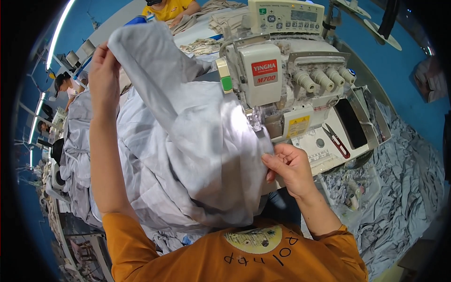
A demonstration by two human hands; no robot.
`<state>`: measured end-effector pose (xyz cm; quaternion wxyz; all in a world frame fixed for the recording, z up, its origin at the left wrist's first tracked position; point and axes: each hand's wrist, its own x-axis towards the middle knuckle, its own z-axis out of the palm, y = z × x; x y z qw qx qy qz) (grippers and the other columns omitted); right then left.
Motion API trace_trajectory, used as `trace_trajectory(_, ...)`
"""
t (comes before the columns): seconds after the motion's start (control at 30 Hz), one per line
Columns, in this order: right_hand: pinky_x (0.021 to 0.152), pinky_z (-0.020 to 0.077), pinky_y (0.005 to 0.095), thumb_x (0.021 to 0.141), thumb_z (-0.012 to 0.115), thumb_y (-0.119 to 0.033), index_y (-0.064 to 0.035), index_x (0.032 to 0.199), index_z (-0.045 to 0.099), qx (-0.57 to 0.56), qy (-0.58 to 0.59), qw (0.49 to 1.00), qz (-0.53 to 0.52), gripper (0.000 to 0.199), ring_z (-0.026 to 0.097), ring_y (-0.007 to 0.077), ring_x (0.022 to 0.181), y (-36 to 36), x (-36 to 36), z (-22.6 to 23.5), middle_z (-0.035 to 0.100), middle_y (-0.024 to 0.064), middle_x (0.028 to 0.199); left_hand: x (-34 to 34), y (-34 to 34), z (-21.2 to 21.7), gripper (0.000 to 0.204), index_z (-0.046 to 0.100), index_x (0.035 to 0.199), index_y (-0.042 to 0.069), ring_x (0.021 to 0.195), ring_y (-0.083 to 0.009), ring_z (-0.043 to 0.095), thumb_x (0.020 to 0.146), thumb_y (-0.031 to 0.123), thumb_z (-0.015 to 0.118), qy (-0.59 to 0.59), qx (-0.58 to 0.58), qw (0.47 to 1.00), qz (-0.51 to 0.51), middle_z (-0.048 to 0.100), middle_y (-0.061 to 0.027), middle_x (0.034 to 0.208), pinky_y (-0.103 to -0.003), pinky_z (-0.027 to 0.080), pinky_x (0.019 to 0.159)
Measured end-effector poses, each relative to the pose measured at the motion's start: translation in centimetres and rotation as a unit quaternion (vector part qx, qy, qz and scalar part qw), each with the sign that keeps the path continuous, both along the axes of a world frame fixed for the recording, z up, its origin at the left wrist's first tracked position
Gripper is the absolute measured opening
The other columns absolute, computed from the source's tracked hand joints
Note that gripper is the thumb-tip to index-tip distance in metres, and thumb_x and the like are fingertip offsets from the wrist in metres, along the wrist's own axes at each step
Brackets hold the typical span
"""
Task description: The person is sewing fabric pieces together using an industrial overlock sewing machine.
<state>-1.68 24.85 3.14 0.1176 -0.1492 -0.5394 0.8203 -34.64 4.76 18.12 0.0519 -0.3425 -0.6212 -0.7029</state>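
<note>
A large piece of pale grey fabric spreads across my lap and the sewing table, its right edge running under the presser foot of a white overlock sewing machine. Raised at the upper left, my left hand pinches a corner of this fabric and lifts a long fold of it into the air. Just below the presser foot, my right hand grips the fabric's right edge between thumb and fingers. The lamp of the machine lights the cloth brightly beside the needle area.
Red-handled thread snips and a black pad lie on the machine's right side. Heaps of grey fabric fill the right. A clear plastic bin holds scraps. A co-worker in yellow sits across the table; another is at far left.
</note>
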Motion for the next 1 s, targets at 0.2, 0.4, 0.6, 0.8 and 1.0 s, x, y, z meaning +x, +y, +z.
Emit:
trace_trajectory(0.2,0.046,0.0466,0.02,0.086,0.064,-0.009,-0.0025,0.073,0.053,0.003,-0.006,1.0,-0.002,0.018,0.055,0.0054,0.05,0.0,0.0,0.1,0.056,-0.0004,0.06,-5.8,0.4,4.5,0.022,0.052,0.112,0.001,0.086,-0.0079,0.057,0.094,0.013,0.049,0.026,0.059,0.997,0.048,0.061,-0.0039,0.095,-0.02,0.046,0.078)
trace_trajectory(0.4,0.046,0.0461,0.0196,0.086,0.065,-0.009,-0.0045,0.071,0.051,0.008,-0.01,1.0,-0.005,0.02,0.054,0.0046,0.05,0.0,0.0,0.1,0.054,-0.0019,0.057,-8.8,1.4,9.4,0.025,0.049,0.116,-0.003,0.09,-0.0223,0.062,0.095,0.01,0.043,0.017,0.105,0.982,0.153,0.06,-0.015,0.103,-0.033,0.053,0.084)
trace_trajectory(0.6,0.046,0.0473,0.0212,0.083,0.066,-0.006,-0.0022,0.08,0.057,0.005,-0.004,1.0,-0.001,0.01,0.057,0.0087,0.05,0.1,0.0,-0.1,0.06,0.0027,0.065,-11.2,-1.0,12.8,0.01,0.06,0.066,-0.004,0.069,-0.0365,0.056,0.069,0.003,0.054,0.034,0.124,0.983,0.134,0.06,-0.0192,0.076,-0.047,0.042,0.061)
trace_trajectory(0.8,0.049,0.046,0.0194,0.086,0.065,-0.011,0.0009,0.084,0.058,-0.003,-0.007,1.0,-0.011,0.014,0.056,0.0062,0.054,-0.2,0.1,0.3,0.059,0.0006,0.065,-2.2,-0.9,4.9,0.042,0.055,0.118,-0.002,0.103,-0.0234,0.057,0.087,0.026,0.059,0.25,-0.267,0.846,0.388,0.059,-0.0158,0.112,-0.032,0.045,0.087)
trace_trajectory(1.0,0.048,0.0465,0.02,0.085,0.066,-0.01,0.0022,0.087,0.059,-0.031,0.003,0.999,-0.015,0.014,0.057,0.0076,0.053,-0.3,0.0,0.1,0.06,0.0022,0.066,22.4,-8.5,-12.2,0.018,0.068,0.099,0.01,0.085,-0.0223,0.063,0.083,0.02,0.063,-0.04,-0.618,0.67,-0.409,0.066,-0.0091,0.097,-0.03,0.048,0.074)
